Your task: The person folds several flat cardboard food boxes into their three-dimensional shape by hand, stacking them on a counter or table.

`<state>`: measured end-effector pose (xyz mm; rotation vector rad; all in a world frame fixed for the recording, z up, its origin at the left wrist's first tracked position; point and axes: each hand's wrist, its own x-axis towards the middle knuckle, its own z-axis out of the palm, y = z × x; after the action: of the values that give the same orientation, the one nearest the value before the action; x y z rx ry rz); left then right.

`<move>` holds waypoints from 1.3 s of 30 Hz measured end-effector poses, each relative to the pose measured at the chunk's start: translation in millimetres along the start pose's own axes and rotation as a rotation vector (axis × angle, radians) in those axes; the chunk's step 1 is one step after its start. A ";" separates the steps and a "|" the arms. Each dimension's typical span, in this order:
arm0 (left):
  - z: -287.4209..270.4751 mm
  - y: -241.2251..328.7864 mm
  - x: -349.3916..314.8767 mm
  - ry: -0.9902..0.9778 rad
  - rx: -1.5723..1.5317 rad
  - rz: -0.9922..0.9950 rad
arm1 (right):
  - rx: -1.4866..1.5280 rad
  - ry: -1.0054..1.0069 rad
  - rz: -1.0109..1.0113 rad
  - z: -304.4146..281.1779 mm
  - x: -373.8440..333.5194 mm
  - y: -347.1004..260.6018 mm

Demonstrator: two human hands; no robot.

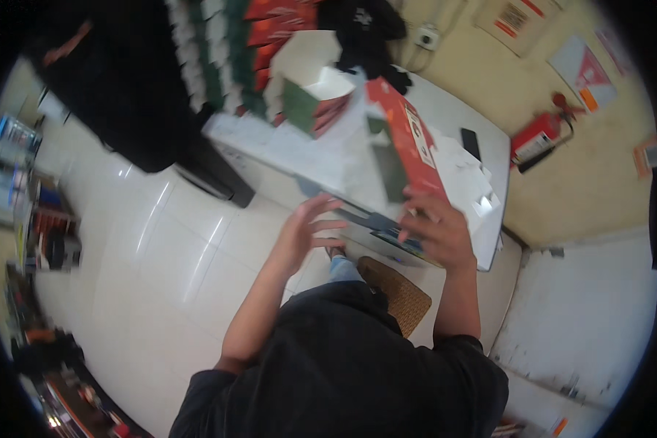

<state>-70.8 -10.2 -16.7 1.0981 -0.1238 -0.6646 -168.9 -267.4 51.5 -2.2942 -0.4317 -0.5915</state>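
Note:
On the white table [270, 150], a long red carton [418, 150] lies at a slant, with a dark green side panel [389, 171] to its left. My right hand [439, 230] is at the near end of this carton, fingers apart and bent. Whether its fingertips touch the carton cannot be made out through the blur. My left hand [305, 232] hovers off the table's near edge with spread, curved fingers and nothing in them. Farther back stands an opened carton [303, 102] with white inner flaps and green and red sides.
Rows of stacked red, green and white cartons [274, 36] line the back. A dark phone [471, 142] and white papers [471, 182] lie at the right. A fire extinguisher [536, 142] hangs on the wall. Beneath the table's front is a woven brown seat [398, 292].

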 end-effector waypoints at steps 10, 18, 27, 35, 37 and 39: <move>-58.7 21.3 -68.0 -0.056 -0.566 -0.084 | 0.295 -0.425 -0.319 73.0 42.2 -94.8; -66.3 13.9 -124.8 0.278 -0.034 0.378 | 0.537 -0.236 -0.413 153.5 49.0 -106.0; -95.0 43.8 -180.8 0.292 0.060 0.293 | 0.314 -0.680 -0.560 146.0 90.3 -137.9; -92.6 50.2 -201.2 0.329 -0.138 0.191 | 0.146 -0.448 -0.586 179.4 77.6 -152.5; -106.7 45.4 -204.8 0.293 -0.078 0.210 | 0.503 -0.535 -0.360 190.4 78.1 -146.3; -120.3 45.6 -210.7 0.250 -0.055 0.311 | 0.673 -0.572 -0.276 206.4 78.4 -140.8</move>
<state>-170.5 213.6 13.1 1.0720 -0.0581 -0.2486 -108.7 -12.8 40.2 -1.7182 -1.0525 0.1111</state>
